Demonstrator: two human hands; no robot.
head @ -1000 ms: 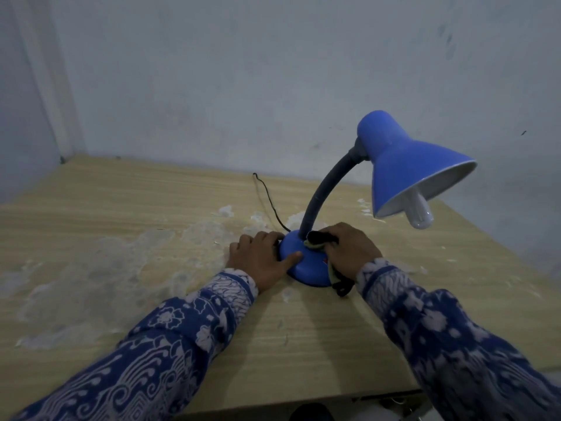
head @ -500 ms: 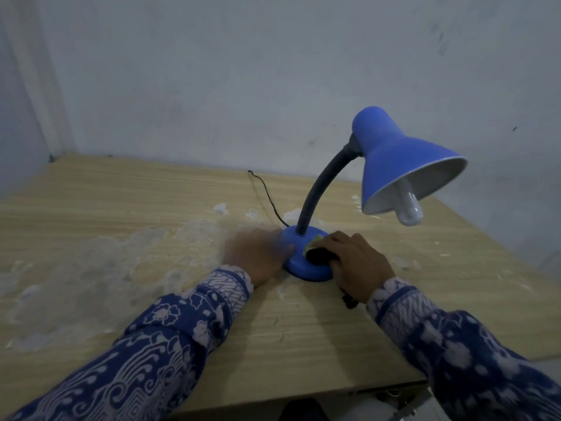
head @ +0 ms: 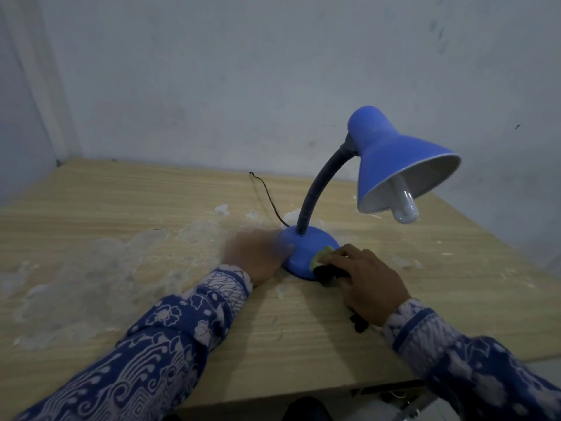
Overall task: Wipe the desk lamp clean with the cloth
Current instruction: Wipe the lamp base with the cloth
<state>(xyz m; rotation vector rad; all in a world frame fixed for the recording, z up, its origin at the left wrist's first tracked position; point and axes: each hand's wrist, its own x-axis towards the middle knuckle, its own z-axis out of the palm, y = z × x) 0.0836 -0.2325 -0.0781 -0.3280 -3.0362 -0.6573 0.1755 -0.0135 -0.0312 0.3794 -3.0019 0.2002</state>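
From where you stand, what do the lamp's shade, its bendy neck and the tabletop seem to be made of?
The shade looks like painted metal or hard plastic: smooth blue outside, glossy white inside. The neck is dark and curved, likely a flexible tube in a matte sleeve; ribbing is too blurred to tell. The tabletop appears to be wood-grain laminate, with pale patches where the surface is worn or stained.

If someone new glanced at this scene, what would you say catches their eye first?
The blue desk lamp on the wooden table, shade tilted right with its bulb showing. At its base, the right hand presses a cloth against the near-right edge while the blurred left hand steadies the other side.
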